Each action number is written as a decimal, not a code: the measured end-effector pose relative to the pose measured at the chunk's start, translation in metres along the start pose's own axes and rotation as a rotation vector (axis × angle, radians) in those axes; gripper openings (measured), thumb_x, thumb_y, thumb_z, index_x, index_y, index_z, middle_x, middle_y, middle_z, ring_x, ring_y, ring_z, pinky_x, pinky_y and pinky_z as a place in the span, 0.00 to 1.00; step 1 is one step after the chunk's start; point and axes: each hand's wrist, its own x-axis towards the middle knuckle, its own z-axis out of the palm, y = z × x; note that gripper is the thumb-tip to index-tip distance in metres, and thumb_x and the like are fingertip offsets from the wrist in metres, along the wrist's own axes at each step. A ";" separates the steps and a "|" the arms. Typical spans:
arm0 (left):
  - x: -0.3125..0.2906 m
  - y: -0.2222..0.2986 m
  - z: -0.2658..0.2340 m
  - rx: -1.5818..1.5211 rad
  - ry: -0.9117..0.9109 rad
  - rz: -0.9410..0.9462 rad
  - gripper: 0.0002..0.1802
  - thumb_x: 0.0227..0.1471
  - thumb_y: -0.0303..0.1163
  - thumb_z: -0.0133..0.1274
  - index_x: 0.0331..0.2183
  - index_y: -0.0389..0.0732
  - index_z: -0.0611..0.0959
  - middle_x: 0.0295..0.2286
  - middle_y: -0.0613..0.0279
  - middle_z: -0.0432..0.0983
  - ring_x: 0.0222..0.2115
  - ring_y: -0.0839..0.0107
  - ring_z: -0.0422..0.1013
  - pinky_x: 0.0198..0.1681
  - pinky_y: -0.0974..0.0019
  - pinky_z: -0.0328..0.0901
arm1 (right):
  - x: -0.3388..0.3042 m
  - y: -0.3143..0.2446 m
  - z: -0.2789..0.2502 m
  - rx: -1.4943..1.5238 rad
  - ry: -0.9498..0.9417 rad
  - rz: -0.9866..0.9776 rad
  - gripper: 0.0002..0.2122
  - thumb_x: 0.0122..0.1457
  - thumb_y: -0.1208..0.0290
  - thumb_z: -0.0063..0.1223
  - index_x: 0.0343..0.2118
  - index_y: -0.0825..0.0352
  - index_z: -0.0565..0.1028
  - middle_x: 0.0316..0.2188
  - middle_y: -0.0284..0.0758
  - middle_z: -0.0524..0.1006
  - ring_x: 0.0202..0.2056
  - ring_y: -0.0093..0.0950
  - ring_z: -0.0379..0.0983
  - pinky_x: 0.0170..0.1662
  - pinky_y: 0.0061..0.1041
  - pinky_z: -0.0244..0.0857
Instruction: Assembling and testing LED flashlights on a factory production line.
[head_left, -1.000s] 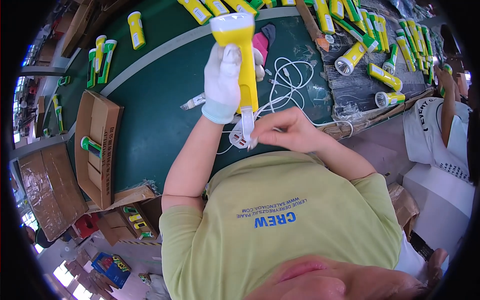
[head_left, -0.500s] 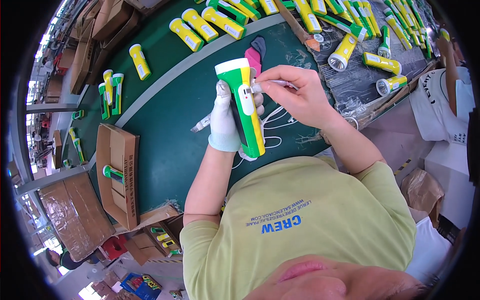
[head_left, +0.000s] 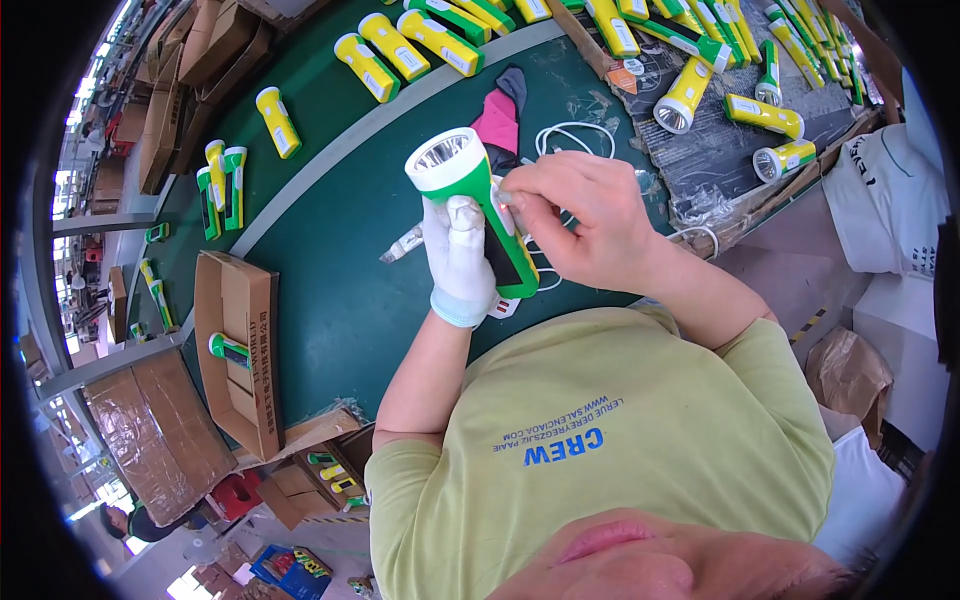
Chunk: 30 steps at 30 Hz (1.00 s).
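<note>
In my gloved left hand (head_left: 460,255) is a flashlight (head_left: 470,185) with a green and yellow body, a white head ring and a dark panel along its side. It is tilted, so the silver reflector shows. My bare right hand (head_left: 590,215) pinches a white cable plug (head_left: 507,199) against the side of the flashlight; the fingers mostly cover it. A small red glow shows at that spot. A white cable (head_left: 580,127) loops over the green table (head_left: 345,300) beyond and below my right hand. By the left glove lies a whitish tube-like piece (head_left: 402,244).
A pink and dark cloth (head_left: 500,120) lies beyond the flashlight. Many similar flashlights (head_left: 685,95) are piled at the far right on dark cardboard; others (head_left: 277,122) stand along the far left. An open carton (head_left: 262,375) with one flashlight inside sits at the left.
The flashlight has tipped so its reflector now faces up into view. My right fingers have moved in against its side with the plug, and a red glow has appeared there.
</note>
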 end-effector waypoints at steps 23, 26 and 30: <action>0.026 -0.005 -0.024 -0.646 0.000 -0.286 0.28 0.60 0.51 0.44 0.54 0.44 0.64 0.36 0.58 0.69 0.40 0.64 0.69 0.44 0.56 0.65 | -0.038 0.017 -0.007 0.060 -0.103 0.072 0.17 0.40 0.74 0.67 0.35 0.66 0.74 0.29 0.32 0.73 0.25 0.28 0.74 0.24 0.22 0.67; 0.019 -0.010 -0.014 -0.508 0.027 -0.256 0.28 0.58 0.47 0.50 0.54 0.43 0.64 0.38 0.59 0.69 0.40 0.64 0.68 0.48 0.58 0.64 | -0.043 0.009 0.005 -0.142 -0.172 0.101 0.30 0.36 0.62 0.72 0.43 0.68 0.73 0.31 0.38 0.76 0.25 0.31 0.75 0.24 0.25 0.69; 0.012 -0.012 -0.003 -0.152 -0.117 -0.142 0.31 0.57 0.47 0.51 0.55 0.41 0.64 0.46 0.61 0.67 0.48 0.64 0.66 0.54 0.59 0.61 | -0.043 0.017 0.014 -0.240 -0.235 0.190 0.28 0.41 0.64 0.68 0.46 0.68 0.72 0.28 0.37 0.77 0.26 0.35 0.77 0.26 0.29 0.70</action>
